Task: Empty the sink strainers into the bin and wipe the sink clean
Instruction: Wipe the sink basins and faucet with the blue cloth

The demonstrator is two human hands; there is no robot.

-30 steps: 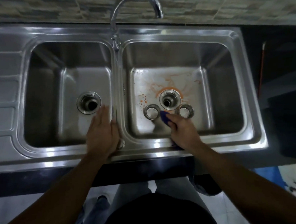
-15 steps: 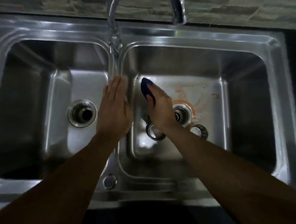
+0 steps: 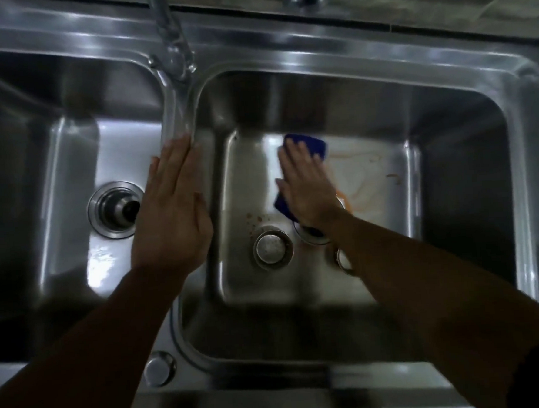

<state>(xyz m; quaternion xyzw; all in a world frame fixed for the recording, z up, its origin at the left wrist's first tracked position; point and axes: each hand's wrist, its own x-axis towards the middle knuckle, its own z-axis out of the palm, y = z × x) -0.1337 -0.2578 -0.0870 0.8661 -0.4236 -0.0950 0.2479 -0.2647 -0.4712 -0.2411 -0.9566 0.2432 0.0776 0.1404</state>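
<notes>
No brand or writing can be read anywhere on the steel. In the left basin (image 3: 70,171) the drain (image 3: 116,209) stands open and dark. The left hand (image 3: 172,206) lies flat, fingers together and straight, on the divider (image 3: 177,114) between the two basins, gripping nothing; the faucet (image 3: 172,52) rises from the far end of that divider. A small round cap (image 3: 159,372) sits on the near rim below the left forearm. In the right basin (image 3: 468,172) a strainer (image 3: 273,246) sits on the floor near the drain (image 3: 311,234), which the right wrist mostly covers. The right hand (image 3: 308,182) presses flat, fingers extended, on a blue cloth (image 3: 316,144) against the basin floor. A second strainer (image 3: 342,261) peeks out beside the right forearm. Orange stains (image 3: 365,194) spread just right of the cloth.
</notes>
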